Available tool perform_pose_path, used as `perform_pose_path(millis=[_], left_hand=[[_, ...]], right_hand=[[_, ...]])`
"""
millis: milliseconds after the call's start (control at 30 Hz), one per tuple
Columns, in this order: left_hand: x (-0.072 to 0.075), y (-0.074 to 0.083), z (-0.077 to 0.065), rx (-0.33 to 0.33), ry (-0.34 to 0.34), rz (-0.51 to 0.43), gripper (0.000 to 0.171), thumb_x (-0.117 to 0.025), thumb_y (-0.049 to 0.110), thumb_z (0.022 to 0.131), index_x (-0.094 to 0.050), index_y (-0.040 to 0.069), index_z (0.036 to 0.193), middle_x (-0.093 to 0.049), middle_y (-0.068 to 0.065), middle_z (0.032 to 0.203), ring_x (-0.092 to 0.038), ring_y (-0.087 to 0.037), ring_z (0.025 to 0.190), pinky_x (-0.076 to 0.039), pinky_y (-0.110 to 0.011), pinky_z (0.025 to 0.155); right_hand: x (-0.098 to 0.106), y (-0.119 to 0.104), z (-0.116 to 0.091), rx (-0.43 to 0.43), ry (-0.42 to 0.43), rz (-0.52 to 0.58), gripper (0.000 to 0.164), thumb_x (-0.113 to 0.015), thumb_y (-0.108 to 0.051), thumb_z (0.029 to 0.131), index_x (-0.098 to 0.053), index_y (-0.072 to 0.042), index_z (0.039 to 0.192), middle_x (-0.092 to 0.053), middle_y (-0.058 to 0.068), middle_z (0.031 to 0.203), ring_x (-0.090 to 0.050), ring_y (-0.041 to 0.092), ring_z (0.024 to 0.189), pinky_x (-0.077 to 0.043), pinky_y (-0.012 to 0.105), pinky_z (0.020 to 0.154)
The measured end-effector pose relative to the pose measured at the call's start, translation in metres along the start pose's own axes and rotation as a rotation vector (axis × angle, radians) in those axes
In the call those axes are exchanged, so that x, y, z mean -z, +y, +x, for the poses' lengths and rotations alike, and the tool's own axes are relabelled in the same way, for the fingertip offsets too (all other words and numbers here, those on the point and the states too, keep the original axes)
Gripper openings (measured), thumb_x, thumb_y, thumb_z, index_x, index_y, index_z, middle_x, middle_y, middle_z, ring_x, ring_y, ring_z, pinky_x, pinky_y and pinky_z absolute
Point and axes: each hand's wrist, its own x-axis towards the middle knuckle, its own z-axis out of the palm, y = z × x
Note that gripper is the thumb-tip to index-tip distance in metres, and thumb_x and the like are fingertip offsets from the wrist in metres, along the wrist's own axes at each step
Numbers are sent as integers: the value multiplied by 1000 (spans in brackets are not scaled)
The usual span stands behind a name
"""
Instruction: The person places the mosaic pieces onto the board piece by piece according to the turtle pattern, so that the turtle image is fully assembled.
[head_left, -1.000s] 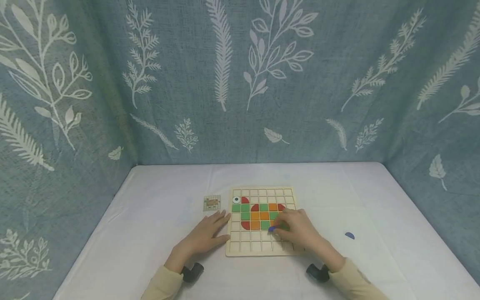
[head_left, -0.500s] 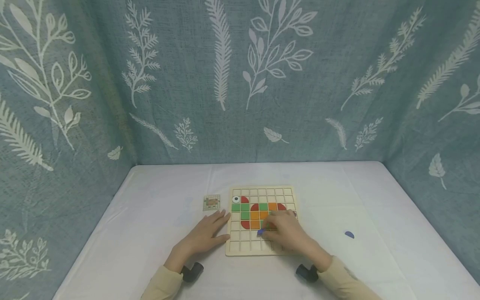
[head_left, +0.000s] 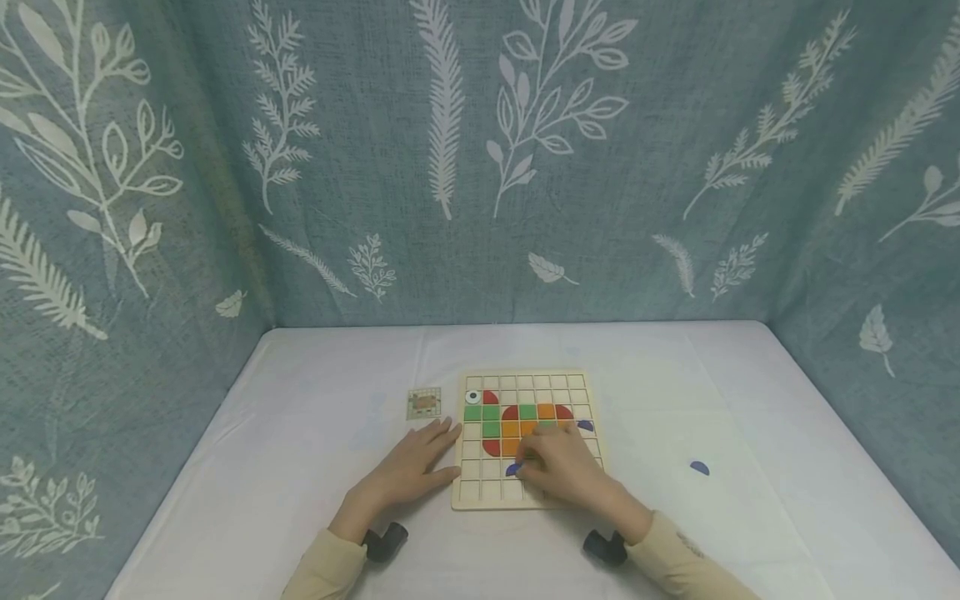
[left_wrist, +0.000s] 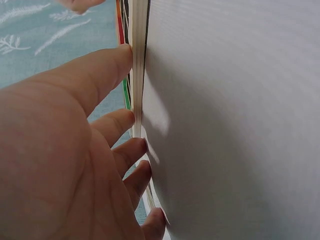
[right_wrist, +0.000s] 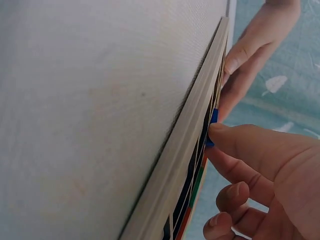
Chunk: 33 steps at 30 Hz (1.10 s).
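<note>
A wooden grid board (head_left: 480, 493) lies on the table, with red, green and orange tiles and a white eye tile (head_left: 472, 397) in its cells. My right hand (head_left: 566, 467) pinches a blue half-round tile (head_left: 512, 471) between thumb and index finger, at a cell below the orange tiles. In the right wrist view this blue tile (right_wrist: 215, 116) stands up edgewise at the board's face. My left hand (head_left: 408, 471) has its fingers stretched out, and their tips touch the board's left edge. The right hand covers part of the pattern.
A small picture card (head_left: 424, 403) lies left of the board's upper part. One loose blue half-round tile (head_left: 700, 468) is on the white table to the right. Another blue tile (head_left: 585, 425) sits in the board's right side.
My right hand has moved left across the board with the blue tile, uncovering the blue tile on the board's right side. My left hand stays in place.
</note>
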Motion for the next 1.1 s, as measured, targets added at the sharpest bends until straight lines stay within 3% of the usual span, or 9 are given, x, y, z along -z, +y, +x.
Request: perform_pose_path(millis=[567,900,1100], left_hand=[[-1,-2,1,3,7,6,62,-57,38,90,-39,9,141,-33,-14,148,-25,-33,138,-16,-51,116],[0,-1,0,-7,3,6,63,-56,39,90,-38,8,141,-32,-15,148,-25,-34,138,-16,-52,115],[0,-2,0,-5,5,13,63,-56,39,90,-38,9,142,-32,-15,148,-25,-33,138,-16,-52,115]], right_hand=[[2,0,-7,37,-20,-24,10,-74,-29,76,-68,-23,82,-56,-13,74,-46,5,71,-35,31,74],[3,11,-18,22,10,17,10,-76,-24,73,-69,-25,81,-55,-15,77,-44,2,72,-36,34,79],[8,19,-24,-10,10,12,11,-75,-22,72,-69,-26,79,-55,-17,77,-46,2,71,-34,30,76]])
